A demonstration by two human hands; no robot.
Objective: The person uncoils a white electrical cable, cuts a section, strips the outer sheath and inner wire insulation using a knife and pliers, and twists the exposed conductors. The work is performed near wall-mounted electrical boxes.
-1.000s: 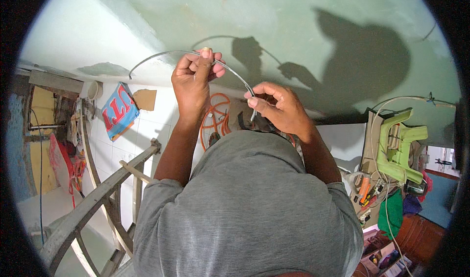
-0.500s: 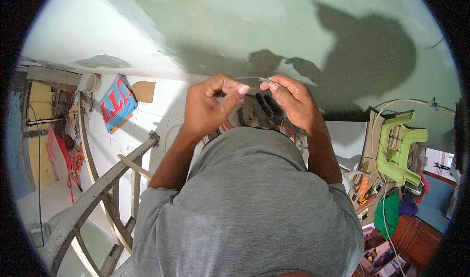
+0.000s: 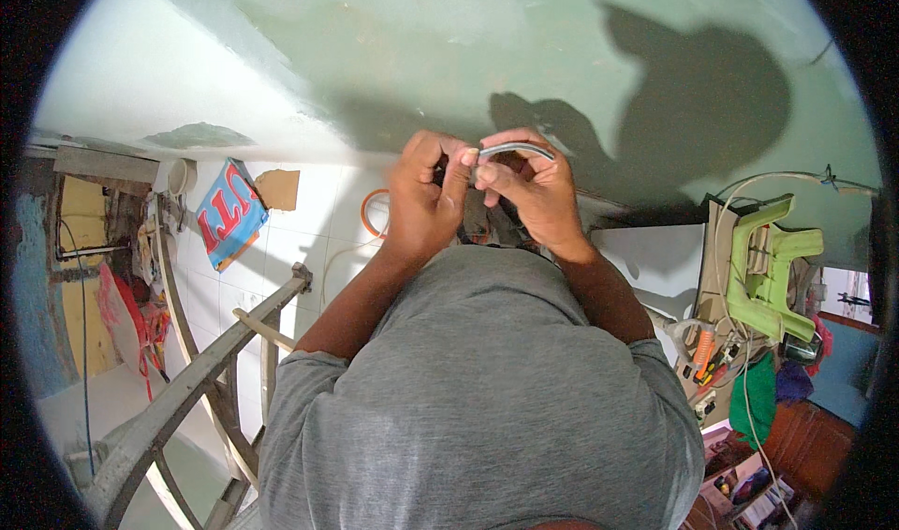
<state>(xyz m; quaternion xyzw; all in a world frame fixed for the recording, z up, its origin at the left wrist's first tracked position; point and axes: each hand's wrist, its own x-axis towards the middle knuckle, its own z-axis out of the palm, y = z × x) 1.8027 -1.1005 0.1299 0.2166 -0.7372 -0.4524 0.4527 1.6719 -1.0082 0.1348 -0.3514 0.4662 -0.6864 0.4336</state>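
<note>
In front of the green wall my two hands are raised close together, fingertips nearly meeting. A short piece of grey cable arches between them. My left hand is closed, its thumb and forefinger pinching at the cable's left end. My right hand is also closed around the cable, with the right end lying against its fingers. Whether the end at my left fingertips is bared is too small to tell.
A wooden ladder stands close on my left. Behind it are white tiles with a blue printed sheet and an orange ring. To the right hang a green plastic stool, loose cables and an orange-handled tool.
My hands have come closer together. The cable now bows thickly over my right fingers, where before a thin length stretched between the hands. An orange ring shows beside my left forearm.
</note>
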